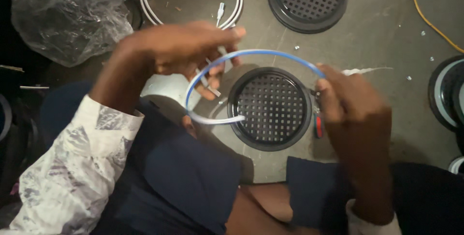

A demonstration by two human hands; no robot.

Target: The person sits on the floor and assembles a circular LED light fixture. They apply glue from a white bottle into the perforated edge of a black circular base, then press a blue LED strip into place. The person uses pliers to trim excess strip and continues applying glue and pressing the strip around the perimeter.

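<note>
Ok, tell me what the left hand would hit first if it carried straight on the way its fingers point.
The left hand points right and slightly down, so it would likely first meet the curved blue-white strip just past its fingertips, then the round perforated black disc beneath; depth is unclear.

Both hands bend a white-and-blue strip into an arc: left hand upper centre, right hand right, above a black perforated round cover.

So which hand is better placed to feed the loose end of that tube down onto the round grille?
Probably the left hand. It pinches the blue-white tube on the side where the loose end curls back above the black perforated grille. The right hand grips the far side of the loop, away from that end.
</note>
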